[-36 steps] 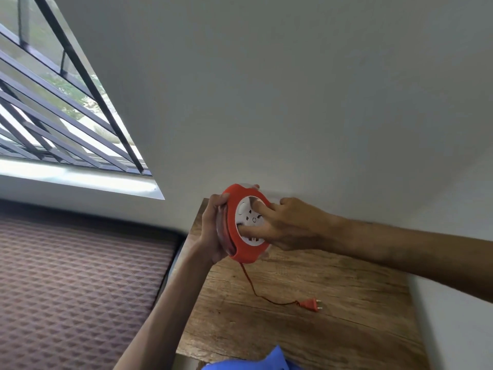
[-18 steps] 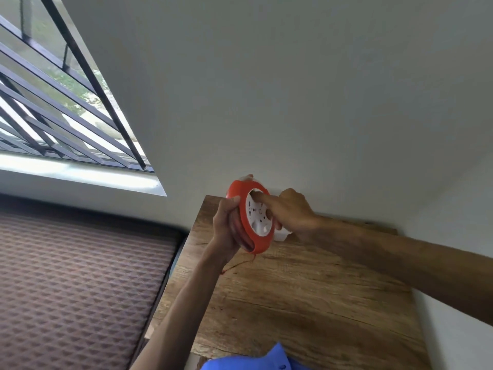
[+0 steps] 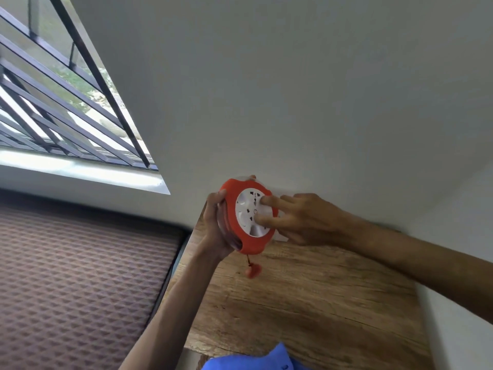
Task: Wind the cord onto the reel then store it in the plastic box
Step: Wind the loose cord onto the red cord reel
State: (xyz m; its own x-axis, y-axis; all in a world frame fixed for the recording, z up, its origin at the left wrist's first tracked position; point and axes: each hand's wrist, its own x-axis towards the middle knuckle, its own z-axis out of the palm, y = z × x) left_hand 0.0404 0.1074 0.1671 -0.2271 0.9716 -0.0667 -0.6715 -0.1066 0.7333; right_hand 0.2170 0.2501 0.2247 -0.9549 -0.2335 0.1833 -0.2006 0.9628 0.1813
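Both hands hold the reel (image 3: 246, 216) at frame centre: left hand (image 3: 216, 225) grasping its rim, right hand (image 3: 298, 218) fingers straight, pressing its white face; plug (image 3: 253, 271) dangling below.

Wooden tabletop (image 3: 320, 303) set against grey wall (image 3: 293, 89); barred window (image 3: 53, 102) seen at left; patterned brown mat (image 3: 80, 276) spread below; blue cloth (image 3: 266, 360) glimpsed at bottom edge.

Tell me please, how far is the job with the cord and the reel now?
Winding looks almost done: only a short bit of cord with the orange plug hangs under the orange reel. In hand: the left hand grips the reel's rim above the wooden table, and the right hand has its fingers on the white face. Left: storing it; no plastic box is in view.
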